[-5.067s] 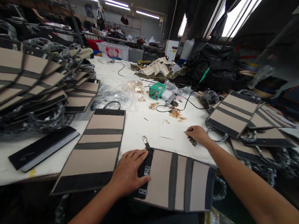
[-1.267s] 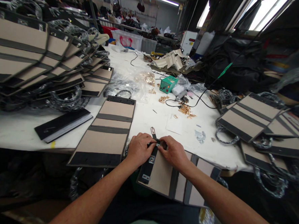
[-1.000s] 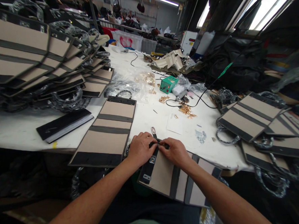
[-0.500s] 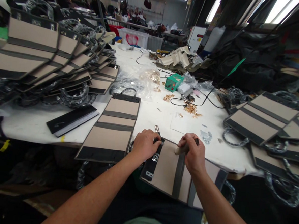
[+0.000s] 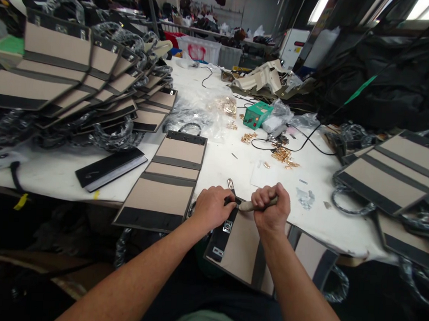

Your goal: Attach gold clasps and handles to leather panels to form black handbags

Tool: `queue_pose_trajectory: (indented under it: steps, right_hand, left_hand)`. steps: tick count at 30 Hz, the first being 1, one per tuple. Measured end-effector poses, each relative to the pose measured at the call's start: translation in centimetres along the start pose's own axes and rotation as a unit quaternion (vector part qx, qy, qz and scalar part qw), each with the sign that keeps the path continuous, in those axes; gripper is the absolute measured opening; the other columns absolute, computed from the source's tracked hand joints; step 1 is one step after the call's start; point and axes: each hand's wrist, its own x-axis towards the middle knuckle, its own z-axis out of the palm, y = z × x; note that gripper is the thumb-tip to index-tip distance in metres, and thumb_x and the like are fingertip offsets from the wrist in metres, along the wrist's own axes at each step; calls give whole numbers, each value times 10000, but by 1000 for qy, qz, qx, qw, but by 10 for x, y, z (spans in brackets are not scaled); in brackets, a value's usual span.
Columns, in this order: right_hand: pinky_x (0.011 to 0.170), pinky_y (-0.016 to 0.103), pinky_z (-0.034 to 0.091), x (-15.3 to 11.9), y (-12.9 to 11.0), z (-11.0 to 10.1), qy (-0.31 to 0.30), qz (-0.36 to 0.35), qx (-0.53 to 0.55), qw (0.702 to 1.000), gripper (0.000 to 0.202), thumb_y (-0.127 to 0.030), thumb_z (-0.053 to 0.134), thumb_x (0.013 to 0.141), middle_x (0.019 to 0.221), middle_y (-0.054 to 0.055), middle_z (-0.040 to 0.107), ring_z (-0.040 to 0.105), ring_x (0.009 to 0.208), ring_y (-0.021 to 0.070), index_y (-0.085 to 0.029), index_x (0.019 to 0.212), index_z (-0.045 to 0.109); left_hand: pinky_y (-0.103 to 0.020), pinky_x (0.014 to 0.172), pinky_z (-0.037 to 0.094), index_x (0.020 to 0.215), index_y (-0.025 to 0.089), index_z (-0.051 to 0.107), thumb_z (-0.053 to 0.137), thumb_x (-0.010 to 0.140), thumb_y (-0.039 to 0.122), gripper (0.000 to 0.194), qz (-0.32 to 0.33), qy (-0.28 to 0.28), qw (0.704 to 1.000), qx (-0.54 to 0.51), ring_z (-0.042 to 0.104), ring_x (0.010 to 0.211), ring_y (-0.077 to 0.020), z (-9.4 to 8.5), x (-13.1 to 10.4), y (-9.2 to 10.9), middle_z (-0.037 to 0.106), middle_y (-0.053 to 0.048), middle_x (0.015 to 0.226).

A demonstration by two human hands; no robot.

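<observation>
A beige bag panel with dark bands lies before me, overhanging the table's front edge. Metal fittings sit on its black end strip. My left hand is closed at the upper part of that strip, thumb and fingers pinched over a spot whose contents I cannot make out. In my right fist is a beige, blunt-ended hand tool. Its tip points left and meets the strip beside my left fingertips. Just beyond the strip, a strap end with a metal piece sticks out.
Another bag panel lies to the left, near a black flat piece. Stacked panels rise at far left; more panels stand at right. Gold fittings and a green box with cables lie farther back.
My right hand has turned and moved left, bringing the tool's tip to the strip beside my left fingers. My left hand keeps its place on the strip. The view has shifted slightly.
</observation>
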Motion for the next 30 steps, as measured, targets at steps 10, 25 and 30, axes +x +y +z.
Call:
queue_pose_trajectory:
  steps: [10,25,30]
  right_hand:
    - [435,255,302,-14,16,6,-102,-93,-90,986,372,-356,581,933,494,-67,404,389,413,98,-218,612,454]
    - [496,294,342,-16,16,1,-179,-119,-212,953,402,-383,573,959,503,-42,465,436,465,126,-227,602,473]
    - [461,285,352,-8,12,0,-160,-99,-223,956,413,-444,582,939,490,-44,461,435,444,125,-238,602,460]
  left_hand:
    - [-338,795,461,888,284,753,699,837,359,105,-25,-45,997,-51,659,940,-229,-7,7,-4,744,-11,962]
    - [-277,596,373,648,206,725,731,716,395,201,-71,-210,972,-79,610,638,-180,-22,51,-7,678,-14,622]
    - [-266,553,346,601,194,710,767,681,380,211,-95,-235,964,-77,550,567,-146,-22,59,-6,604,14,534]
